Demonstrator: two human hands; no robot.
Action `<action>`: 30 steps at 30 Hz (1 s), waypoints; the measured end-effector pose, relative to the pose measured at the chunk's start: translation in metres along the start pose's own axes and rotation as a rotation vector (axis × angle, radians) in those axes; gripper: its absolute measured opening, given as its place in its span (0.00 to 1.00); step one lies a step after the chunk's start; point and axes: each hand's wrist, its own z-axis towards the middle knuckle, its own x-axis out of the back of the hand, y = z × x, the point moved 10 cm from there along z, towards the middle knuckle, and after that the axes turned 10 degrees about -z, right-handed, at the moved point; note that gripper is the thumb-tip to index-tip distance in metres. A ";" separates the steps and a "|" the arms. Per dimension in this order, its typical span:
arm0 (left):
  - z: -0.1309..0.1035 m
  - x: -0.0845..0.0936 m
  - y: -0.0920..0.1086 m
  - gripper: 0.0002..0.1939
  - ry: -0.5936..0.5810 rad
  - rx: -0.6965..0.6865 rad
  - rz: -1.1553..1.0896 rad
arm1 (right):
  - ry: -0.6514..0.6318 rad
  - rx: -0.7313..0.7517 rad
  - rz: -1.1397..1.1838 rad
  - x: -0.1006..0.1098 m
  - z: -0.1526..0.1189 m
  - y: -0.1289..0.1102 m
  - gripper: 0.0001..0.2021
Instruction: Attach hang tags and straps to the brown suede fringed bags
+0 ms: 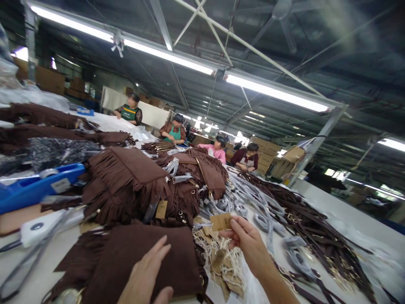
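Between the thumb and fingers of my right hand [245,236] is a tan cardboard hang tag [220,221]. It is held above a heap of similar tags [226,268] with tangled white strings. My left hand [147,270] lies with fingers stretched out over a dark brown fringed bag [126,253], nearest to the bag's flat front; whether the palm presses on it I cannot tell. Just behind is a pile of more brown fringed bags [129,173], and one of them bears a tan tag [161,209].
Wrapped grey straps [262,221] and dark brown straps with gold clasps [319,232] spread over the table at right. A blue tape dispenser [41,185] and a white-handled tool [41,228] lie at left. Several co-workers [173,131] sit along the far side.
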 end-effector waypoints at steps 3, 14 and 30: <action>0.032 -0.022 0.006 0.32 -0.068 0.182 -0.237 | -0.023 0.014 0.021 -0.009 -0.005 -0.016 0.24; 0.067 -0.075 -0.002 0.13 -0.194 0.433 -0.750 | -0.040 0.000 0.089 -0.014 -0.012 -0.025 0.23; 0.004 0.085 -0.061 0.29 0.144 0.567 -0.668 | -0.509 0.344 -1.179 -0.104 -0.076 0.062 0.24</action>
